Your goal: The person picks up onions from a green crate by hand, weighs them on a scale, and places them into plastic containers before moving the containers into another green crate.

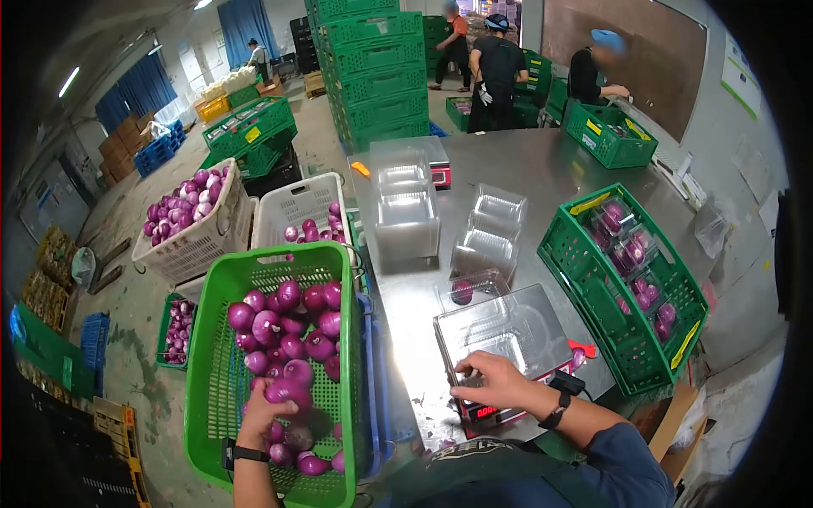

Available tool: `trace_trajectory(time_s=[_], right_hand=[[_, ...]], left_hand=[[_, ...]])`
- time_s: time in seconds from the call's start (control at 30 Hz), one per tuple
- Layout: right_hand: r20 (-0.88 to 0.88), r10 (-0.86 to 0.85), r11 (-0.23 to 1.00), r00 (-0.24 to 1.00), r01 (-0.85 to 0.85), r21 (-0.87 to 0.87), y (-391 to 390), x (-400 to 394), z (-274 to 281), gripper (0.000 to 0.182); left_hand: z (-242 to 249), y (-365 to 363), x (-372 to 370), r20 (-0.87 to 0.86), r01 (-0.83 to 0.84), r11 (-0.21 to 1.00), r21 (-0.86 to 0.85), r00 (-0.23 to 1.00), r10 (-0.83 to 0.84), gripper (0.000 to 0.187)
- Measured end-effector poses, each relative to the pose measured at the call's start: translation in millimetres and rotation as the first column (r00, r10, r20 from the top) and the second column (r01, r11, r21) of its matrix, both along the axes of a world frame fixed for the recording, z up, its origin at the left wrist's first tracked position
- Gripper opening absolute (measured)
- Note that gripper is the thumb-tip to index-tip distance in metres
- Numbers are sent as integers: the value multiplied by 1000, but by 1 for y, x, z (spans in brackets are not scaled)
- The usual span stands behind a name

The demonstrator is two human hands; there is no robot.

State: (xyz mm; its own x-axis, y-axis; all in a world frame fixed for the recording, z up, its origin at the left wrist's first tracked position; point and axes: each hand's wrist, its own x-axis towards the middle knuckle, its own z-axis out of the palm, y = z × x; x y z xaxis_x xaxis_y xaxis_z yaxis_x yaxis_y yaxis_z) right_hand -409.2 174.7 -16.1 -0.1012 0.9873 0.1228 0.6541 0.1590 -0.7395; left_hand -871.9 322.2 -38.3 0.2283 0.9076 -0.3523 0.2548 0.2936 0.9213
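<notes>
A produce packing room, this, a workshop rather than any home kitchen. Here's a steel table [398, 339] carrying a scale [487, 412] with a red readout and stacks of clear trays [406, 212]. Green crates [373, 76] tower behind, a bright basket [203, 372] brims with purple onions [288, 326], packed trays fill another crate [584, 292], and workers [498, 72] in caps stand about the concrete floor [127, 339].

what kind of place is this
Probably a produce packing room or warehouse: red onions fill a bright green basket, clear plastic trays stand stacked beside a scale on a metal table, and tall stacks of green crates rise behind.
</notes>
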Motion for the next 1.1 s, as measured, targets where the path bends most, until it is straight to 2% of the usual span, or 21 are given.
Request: trace_trajectory(time_s=[0.03,0.07,0.13,0.2,0.27,0.3,0.33,0.37,0.4,0.47,0.53,0.57,0.6,0.67,0.7,0.8,0.83,0.93,0.97,1.07,1.1], right_hand=[[-54,-1,999,999,0,-36,6,-14,12,54],[-108,-1,997,994,-7,-78,12,-28,23,60],[-142,159,987,977,-158,15,27,-60,49,83],[-132,285,953,950,-265,148,43,-95,49,106],[-290,345,938,893,-338,73,49,-125,57,117],[-502,287,957,816,-271,107,45,-139,54,116],[-647,238,968,725,-235,92,46,-145,54,113],[-771,188,977,608,-198,82,49,-150,54,110],[-848,145,978,510,-201,46,51,-146,53,106],[-825,67,991,561,-135,-12,51,-121,42,97],[-862,12,998,506,-57,-19,52,-90,26,94],[-845,-21,999,535,-14,-34,50,-73,24,94],[-825,-54,999,562,30,-45,48,-57,23,94],[-757,-54,998,651,53,-26,44,-29,18,87],[-766,-102,995,634,74,-72,40,-22,18,86],[-691,-322,947,647,221,-235,22,22,-1,83],[-667,-351,936,657,233,-263,18,34,-8,78],[-595,-433,901,677,293,-321,6,46,-16,78],[-566,-444,895,695,321,-309,3,46,-18,78],[-503,-464,882,730,325,-342,-3,46,-20,80],[-480,-469,879,741,337,-339,-5,47,-22,81]], left_hand=[[18,-4,9,198,-51,999,-16,979,53,75],[38,-11,22,363,-25,1000,-14,931,29,73],[62,-26,47,583,41,999,-33,812,-14,76],[93,-45,81,650,103,994,-21,757,-65,70],[101,-53,106,653,232,973,-10,738,-170,60],[92,-54,118,617,248,963,108,743,-260,58],[98,-54,127,658,239,969,58,721,-217,58],[103,-48,126,566,243,957,161,771,-291,57],[97,-41,123,446,233,962,140,853,-272,58],[116,-33,100,295,307,951,-41,913,-282,56],[107,-11,68,72,216,966,142,971,-228,48],[88,0,44,14,160,960,230,986,-168,42],[77,9,23,-57,70,983,173,997,-61,38],[46,23,-11,-234,20,978,210,972,31,35],[23,26,-25,-304,50,982,180,953,7,36],[-11,24,-37,-502,194,980,45,852,-145,46],[-20,21,-37,-519,253,967,44,833,-194,48],[-34,20,-32,-609,353,930,-104,717,-340,49],[-45,22,-39,-631,384,920,-82,694,-346,52],[-38,33,-68,-675,282,959,26,713,-191,51],[-26,36,-80,-649,173,984,29,752,-114,49]])
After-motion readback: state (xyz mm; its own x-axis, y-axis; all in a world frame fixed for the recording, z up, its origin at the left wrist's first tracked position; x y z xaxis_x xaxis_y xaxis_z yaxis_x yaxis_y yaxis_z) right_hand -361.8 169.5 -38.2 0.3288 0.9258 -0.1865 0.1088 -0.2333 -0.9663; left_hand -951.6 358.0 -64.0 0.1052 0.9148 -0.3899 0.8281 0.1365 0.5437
